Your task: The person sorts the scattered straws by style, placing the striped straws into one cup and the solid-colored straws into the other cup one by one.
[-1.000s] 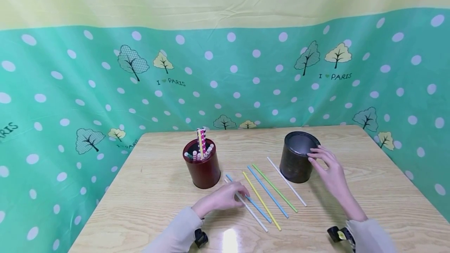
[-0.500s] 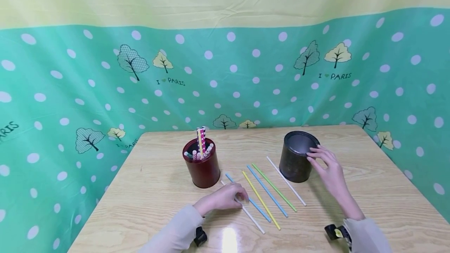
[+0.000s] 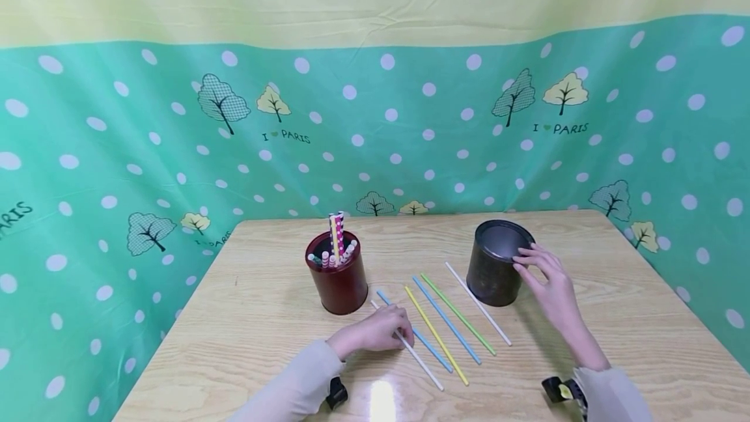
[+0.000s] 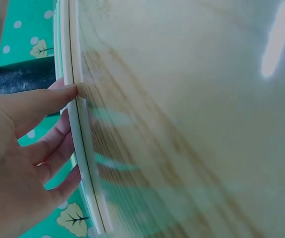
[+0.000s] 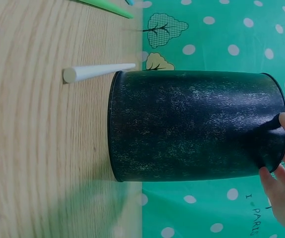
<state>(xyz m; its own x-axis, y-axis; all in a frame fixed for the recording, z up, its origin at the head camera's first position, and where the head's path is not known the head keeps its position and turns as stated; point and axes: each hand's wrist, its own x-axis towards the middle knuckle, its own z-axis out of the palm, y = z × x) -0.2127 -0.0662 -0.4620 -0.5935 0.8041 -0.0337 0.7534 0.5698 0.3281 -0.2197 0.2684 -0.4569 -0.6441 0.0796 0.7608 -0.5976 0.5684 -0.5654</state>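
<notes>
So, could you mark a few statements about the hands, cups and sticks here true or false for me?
1. The left hand holds a white stick. True.
2. The black cup lies on its side. False: it stands upright.
3. The right hand has its fingers at the black cup's rim. True.
4. Nothing sticks out of the red cup. False: patterned sticks do.
5. The yellow stick lies between two blue sticks. True.

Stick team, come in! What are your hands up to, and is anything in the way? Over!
Left hand holding a white stick. Right hand touching the top of a black canister. Possible snag: blue stick, partly hidden by left hand.
</notes>
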